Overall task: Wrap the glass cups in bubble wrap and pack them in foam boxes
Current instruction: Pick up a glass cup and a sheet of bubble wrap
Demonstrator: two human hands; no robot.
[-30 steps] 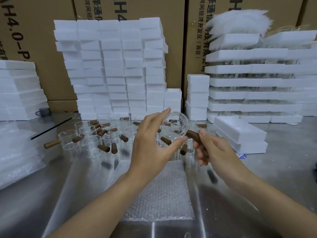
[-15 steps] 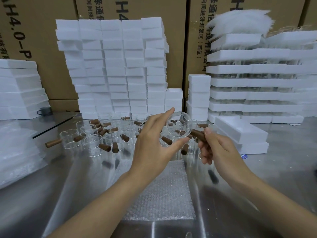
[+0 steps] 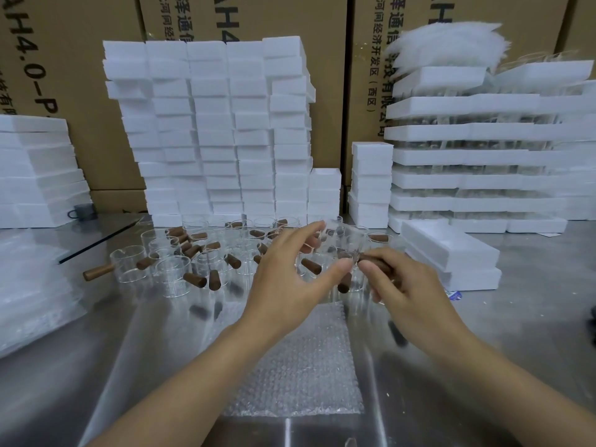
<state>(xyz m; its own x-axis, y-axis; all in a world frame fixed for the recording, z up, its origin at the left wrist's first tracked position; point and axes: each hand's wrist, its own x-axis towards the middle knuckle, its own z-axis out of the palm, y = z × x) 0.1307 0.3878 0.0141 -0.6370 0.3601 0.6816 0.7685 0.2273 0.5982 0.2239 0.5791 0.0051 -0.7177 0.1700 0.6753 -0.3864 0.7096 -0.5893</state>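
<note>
Clear like water on the glass cups [image 3: 169, 269], with dark brown on their handles [image 3: 195, 280]. Same clear and brown on the held cup [image 3: 345, 241], a bit blurry. See-through on the bubble wrap [image 3: 300, 366] too, with rows of tiny round bumps all over. Plain white on the foam boxes [image 3: 209, 124] and on the fluffy sheets [image 3: 445, 40] up top. Shiny grey on the table [image 3: 80, 366]. Light brown on the cardboard boxes [image 3: 96, 91], with big black letters. Dull grey on the small mug [image 3: 83, 210]. Milky white on the pile of bags [image 3: 32, 285]. Bright blue on one little scrap [image 3: 454, 295].
</note>
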